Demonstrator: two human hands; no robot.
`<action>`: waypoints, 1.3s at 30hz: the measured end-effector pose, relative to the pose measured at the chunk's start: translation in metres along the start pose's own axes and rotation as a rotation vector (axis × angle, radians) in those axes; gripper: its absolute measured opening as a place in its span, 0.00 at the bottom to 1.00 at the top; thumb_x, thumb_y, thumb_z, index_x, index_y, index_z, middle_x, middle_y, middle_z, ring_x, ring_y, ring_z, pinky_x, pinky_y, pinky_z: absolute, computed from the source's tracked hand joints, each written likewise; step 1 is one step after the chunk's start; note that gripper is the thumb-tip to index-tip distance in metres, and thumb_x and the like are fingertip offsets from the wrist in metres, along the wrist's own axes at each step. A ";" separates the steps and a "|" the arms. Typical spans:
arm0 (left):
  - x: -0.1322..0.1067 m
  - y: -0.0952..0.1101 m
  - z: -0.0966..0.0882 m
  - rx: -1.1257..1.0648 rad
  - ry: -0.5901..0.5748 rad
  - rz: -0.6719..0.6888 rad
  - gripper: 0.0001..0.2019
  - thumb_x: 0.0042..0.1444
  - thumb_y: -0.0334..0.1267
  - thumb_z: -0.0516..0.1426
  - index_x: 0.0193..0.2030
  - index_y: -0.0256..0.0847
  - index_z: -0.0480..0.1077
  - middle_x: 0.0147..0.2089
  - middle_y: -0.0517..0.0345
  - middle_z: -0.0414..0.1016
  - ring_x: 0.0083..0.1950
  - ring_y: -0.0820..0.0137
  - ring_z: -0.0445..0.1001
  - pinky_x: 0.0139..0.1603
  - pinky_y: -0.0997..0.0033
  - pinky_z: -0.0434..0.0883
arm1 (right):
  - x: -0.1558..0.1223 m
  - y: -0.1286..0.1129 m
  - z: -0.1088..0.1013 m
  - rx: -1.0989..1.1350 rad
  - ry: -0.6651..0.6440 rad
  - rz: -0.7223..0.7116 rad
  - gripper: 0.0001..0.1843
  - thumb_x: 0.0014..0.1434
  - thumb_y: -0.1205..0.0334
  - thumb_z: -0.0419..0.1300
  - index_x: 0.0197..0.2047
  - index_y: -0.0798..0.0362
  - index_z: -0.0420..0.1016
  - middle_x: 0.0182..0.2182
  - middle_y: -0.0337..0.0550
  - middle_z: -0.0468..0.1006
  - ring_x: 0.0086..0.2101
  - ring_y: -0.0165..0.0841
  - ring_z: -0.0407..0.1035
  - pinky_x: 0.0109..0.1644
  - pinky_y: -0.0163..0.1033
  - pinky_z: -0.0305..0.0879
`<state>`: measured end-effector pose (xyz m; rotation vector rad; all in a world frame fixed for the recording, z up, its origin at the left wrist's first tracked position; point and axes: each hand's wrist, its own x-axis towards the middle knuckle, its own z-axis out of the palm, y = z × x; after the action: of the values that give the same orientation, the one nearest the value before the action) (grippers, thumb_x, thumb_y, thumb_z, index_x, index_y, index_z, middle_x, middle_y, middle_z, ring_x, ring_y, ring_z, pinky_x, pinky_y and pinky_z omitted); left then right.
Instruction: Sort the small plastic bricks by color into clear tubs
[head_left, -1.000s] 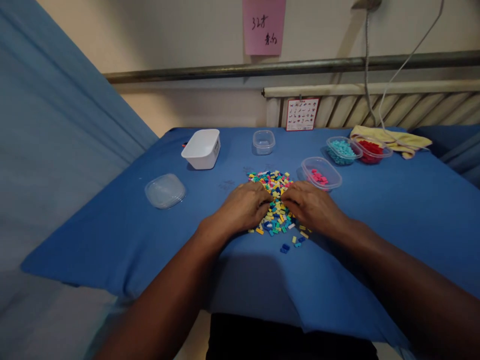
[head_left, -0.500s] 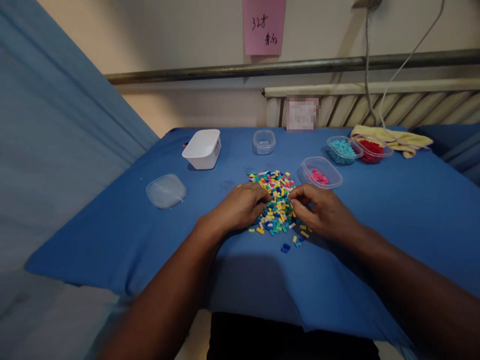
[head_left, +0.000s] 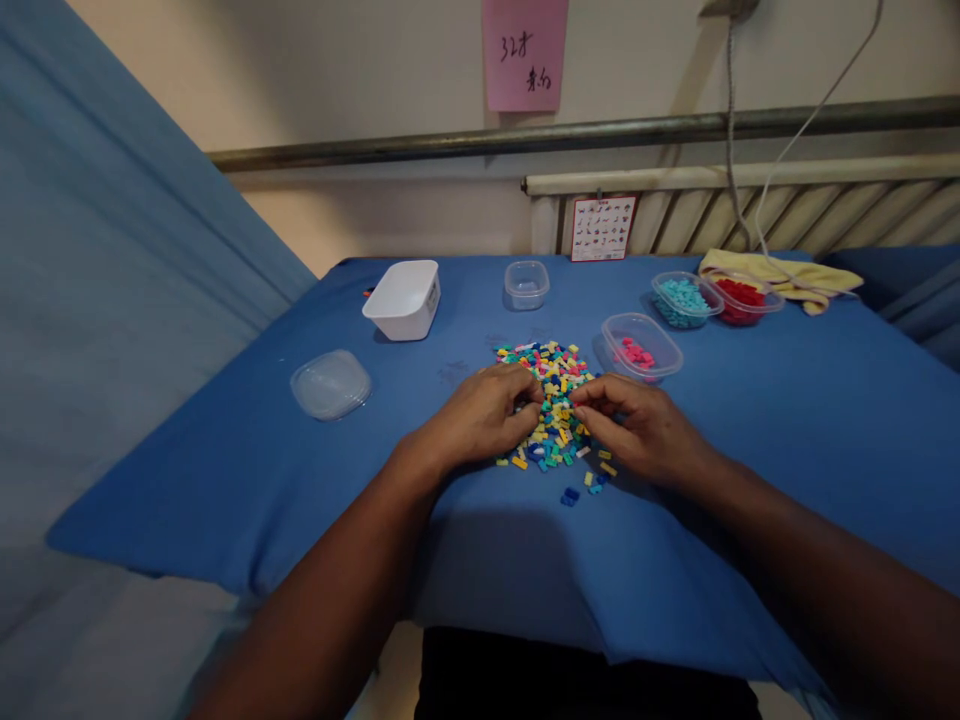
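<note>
A loose pile of small toy building bricks (head_left: 556, 385) in yellow, blue, teal, pink and white lies on the blue cloth. My left hand (head_left: 491, 408) rests at the pile's left side, fingers curled down and thumb close to the index finger; anything in them is hidden. From the right, my right hand (head_left: 641, 420) reaches to the pile's edge with thumb and index finger pinched together. A tiny reddish spot shows at those fingertips, too small to name. Just beyond this hand stands a clear tub (head_left: 671, 352) with several pink bricks (head_left: 636, 352) inside.
Farther right are a tub of turquoise bricks (head_left: 682, 300), a tub of red bricks (head_left: 739, 300) and a yellow cloth (head_left: 806, 275). A white box (head_left: 405, 300), a small clear tub (head_left: 526, 287) and clear lids (head_left: 331, 385) stand left and behind. Several stray bricks (head_left: 571, 496) lie near the front.
My right hand has shifted slightly left, its thumb and index finger now pinched at the pile. My left thumb has drawn up toward its index finger.
</note>
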<state>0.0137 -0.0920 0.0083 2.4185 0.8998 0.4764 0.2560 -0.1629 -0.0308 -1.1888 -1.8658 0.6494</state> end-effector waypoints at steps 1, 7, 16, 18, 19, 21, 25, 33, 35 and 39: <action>-0.001 0.002 0.002 -0.099 0.015 -0.029 0.05 0.63 0.34 0.59 0.41 0.40 0.77 0.37 0.58 0.77 0.37 0.68 0.72 0.41 0.67 0.67 | 0.000 -0.003 0.000 0.016 0.003 -0.027 0.06 0.73 0.60 0.61 0.48 0.46 0.81 0.42 0.44 0.85 0.40 0.39 0.80 0.45 0.46 0.75; 0.000 0.008 0.018 -0.606 0.061 -0.166 0.05 0.58 0.37 0.63 0.40 0.39 0.75 0.30 0.64 0.72 0.29 0.75 0.66 0.32 0.74 0.63 | -0.002 -0.014 -0.002 -0.002 0.022 -0.153 0.06 0.73 0.62 0.62 0.49 0.46 0.81 0.44 0.44 0.87 0.43 0.40 0.81 0.50 0.46 0.76; 0.007 0.012 0.015 -1.012 0.056 -0.326 0.16 0.55 0.44 0.72 0.43 0.36 0.79 0.33 0.57 0.82 0.33 0.74 0.78 0.38 0.73 0.75 | 0.000 -0.007 0.005 0.163 0.125 -0.035 0.06 0.70 0.59 0.66 0.47 0.47 0.86 0.43 0.44 0.88 0.42 0.38 0.81 0.47 0.44 0.76; 0.007 0.013 0.016 -1.082 0.041 -0.329 0.17 0.55 0.44 0.73 0.44 0.36 0.80 0.35 0.56 0.83 0.35 0.74 0.80 0.41 0.73 0.77 | 0.002 -0.007 0.007 0.308 0.143 0.048 0.08 0.69 0.56 0.68 0.47 0.47 0.87 0.42 0.44 0.89 0.41 0.38 0.82 0.46 0.45 0.77; 0.008 0.014 0.017 -1.096 0.039 -0.329 0.16 0.55 0.44 0.74 0.44 0.35 0.80 0.35 0.56 0.84 0.35 0.75 0.80 0.41 0.74 0.77 | 0.004 -0.008 0.008 0.388 0.141 0.101 0.09 0.69 0.53 0.69 0.46 0.46 0.88 0.40 0.43 0.89 0.40 0.38 0.82 0.46 0.45 0.78; 0.008 0.015 0.019 -1.100 0.040 -0.322 0.15 0.56 0.43 0.74 0.43 0.35 0.80 0.35 0.55 0.84 0.35 0.75 0.80 0.40 0.75 0.76 | 0.005 -0.008 0.008 0.528 0.127 0.207 0.12 0.66 0.49 0.72 0.45 0.47 0.88 0.39 0.43 0.90 0.39 0.38 0.83 0.45 0.45 0.79; 0.010 0.015 0.019 -1.062 0.061 -0.319 0.14 0.57 0.42 0.73 0.41 0.35 0.79 0.34 0.55 0.84 0.34 0.75 0.81 0.39 0.76 0.76 | 0.007 -0.005 0.006 0.652 0.127 0.351 0.18 0.58 0.46 0.78 0.44 0.49 0.89 0.38 0.44 0.90 0.37 0.36 0.82 0.44 0.44 0.78; 0.010 0.015 0.021 -1.082 0.088 -0.323 0.17 0.53 0.45 0.76 0.43 0.36 0.81 0.33 0.58 0.83 0.31 0.76 0.77 0.36 0.75 0.75 | 0.007 -0.009 0.004 0.697 0.084 0.409 0.20 0.56 0.45 0.79 0.42 0.51 0.88 0.31 0.41 0.86 0.31 0.32 0.77 0.39 0.41 0.75; 0.010 0.015 0.022 -1.091 0.090 -0.299 0.18 0.52 0.45 0.77 0.43 0.37 0.84 0.34 0.57 0.84 0.31 0.77 0.76 0.36 0.75 0.74 | 0.008 -0.011 0.004 0.712 0.085 0.405 0.20 0.55 0.45 0.79 0.41 0.51 0.87 0.31 0.41 0.86 0.30 0.32 0.77 0.39 0.41 0.75; 0.010 0.016 0.025 -1.047 0.151 -0.272 0.16 0.50 0.45 0.78 0.41 0.38 0.87 0.35 0.56 0.86 0.32 0.75 0.77 0.39 0.73 0.75 | 0.008 -0.014 0.006 0.704 0.128 0.389 0.18 0.54 0.46 0.80 0.39 0.50 0.87 0.30 0.41 0.86 0.30 0.32 0.77 0.37 0.40 0.75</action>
<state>0.0409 -0.1039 -0.0015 1.3081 0.7453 0.7822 0.2428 -0.1616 -0.0208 -1.0728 -1.1366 1.2812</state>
